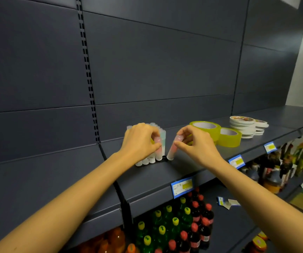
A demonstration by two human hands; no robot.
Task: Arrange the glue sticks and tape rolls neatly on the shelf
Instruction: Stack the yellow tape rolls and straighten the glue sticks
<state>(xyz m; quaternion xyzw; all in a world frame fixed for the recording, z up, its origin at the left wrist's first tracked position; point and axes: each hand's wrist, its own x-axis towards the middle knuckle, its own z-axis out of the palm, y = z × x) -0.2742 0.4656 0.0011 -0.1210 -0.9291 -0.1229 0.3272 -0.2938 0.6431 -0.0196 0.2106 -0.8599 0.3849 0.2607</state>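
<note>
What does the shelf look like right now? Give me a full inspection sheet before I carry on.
Surface: dark grey shelf, level.
Job's things: cluster of glue sticks standing upright, packed tight; tilted pink stick just to its right; two yellow tape rolls lying flat side by side; white tape rolls in an uneven stack.
Clutter: loose labels on the lower shelf.
Grippers: left hand pinches an upright pink stick at the cluster's edge; right hand pinches the tilted pink stick near its top.
Cables: nothing seen.
Surroundings: price tags on the shelf's front edge; bottles below.
</note>
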